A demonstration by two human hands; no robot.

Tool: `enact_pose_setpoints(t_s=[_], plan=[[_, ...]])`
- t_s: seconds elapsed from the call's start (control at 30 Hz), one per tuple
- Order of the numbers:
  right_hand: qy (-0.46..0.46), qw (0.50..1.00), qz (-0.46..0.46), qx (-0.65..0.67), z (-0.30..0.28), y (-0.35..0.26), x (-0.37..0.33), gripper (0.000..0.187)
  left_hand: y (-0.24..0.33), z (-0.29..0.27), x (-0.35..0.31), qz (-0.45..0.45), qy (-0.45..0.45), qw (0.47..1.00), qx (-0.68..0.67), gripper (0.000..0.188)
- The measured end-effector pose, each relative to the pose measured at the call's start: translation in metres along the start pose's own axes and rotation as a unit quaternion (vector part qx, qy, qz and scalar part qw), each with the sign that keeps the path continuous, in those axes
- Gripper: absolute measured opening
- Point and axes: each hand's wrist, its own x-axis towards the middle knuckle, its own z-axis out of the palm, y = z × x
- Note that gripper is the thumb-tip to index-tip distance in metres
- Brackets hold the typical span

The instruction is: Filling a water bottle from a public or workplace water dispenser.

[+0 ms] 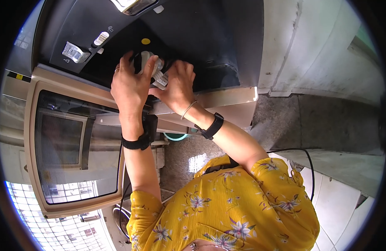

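A small white plastic fitting point(161, 80), rounded at its far end and with a ribbed or printed near end, sits at a dark appliance panel point(209, 33). My left hand point(132, 88) grips it from the left, its thumb across the near side and its fingers around the far side. From the right, my right hand point(178, 85) closes on the fitting's near end with bent fingers. A dark round part shows behind the fitting, between the hands. The fingers partly hide where the fitting meets the panel.
On the panel are a yellow round sticker point(145, 41), a clear-and-white latch piece point(75, 52) and a white oval piece point(101, 39). A beige-framed glass door point(78, 146) stands at the left. A pale wall point(326, 46) rises at the right; a green-rimmed basin point(176, 137) lies below.
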Motion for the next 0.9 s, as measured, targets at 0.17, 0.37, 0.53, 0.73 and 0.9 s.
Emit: enact_pose_setpoints(t_s=[0.17,0.37,0.53,0.73,0.9], plan=[[-0.004,1.000,0.010,0.014,-0.003,0.000,0.001,0.089,-0.027,-0.004,0.018,0.012,-0.159,0.922,-0.353,0.067],[-0.018,1.000,0.011,0.019,-0.005,-0.001,0.001,0.096,-0.018,0.005,0.012,-0.005,-0.068,0.970,-0.234,0.075],[-0.020,0.998,0.049,0.030,-0.005,-0.004,-0.002,0.108,-0.016,0.001,0.010,0.011,-0.101,0.967,-0.236,0.072],[-0.043,0.998,0.038,0.031,-0.014,-0.007,-0.002,0.118,-0.015,0.004,0.011,0.019,-0.103,0.945,-0.309,0.078],[-0.042,0.998,0.044,0.032,-0.013,-0.005,0.001,0.119,-0.002,-0.006,0.012,-0.005,-0.114,0.969,-0.218,0.081]])
